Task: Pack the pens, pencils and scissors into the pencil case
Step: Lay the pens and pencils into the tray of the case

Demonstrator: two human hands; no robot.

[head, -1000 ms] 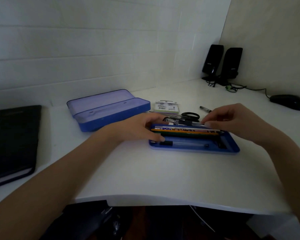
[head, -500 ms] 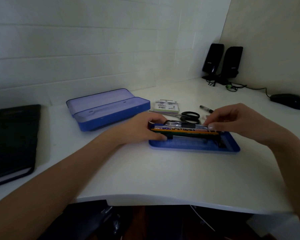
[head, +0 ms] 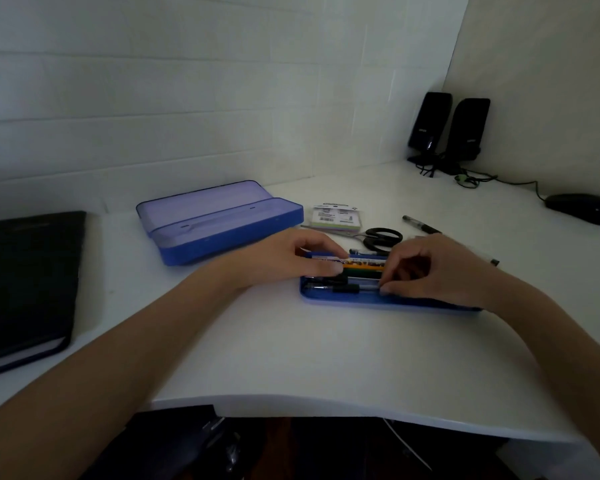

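**Occlusions, head view**

Your right hand (head: 440,268) hides the right half of the blue tray (head: 340,299) and the pen ends there. Left hand (head: 291,258) hides the pencils' (head: 364,268) left ends. Notebook (head: 25,282) cut off at left edge. Card pack (head: 336,216) print unreadable.

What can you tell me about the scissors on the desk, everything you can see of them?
The scissors have black looped handles, plastic by the look, and slim grey metal blades that look closed. They lie flat on the white desk, handles toward the right, blades pointing left and running along the near edge of a small labelled packet. They sit just behind the blue tray, outside it. Neither hand touches them.
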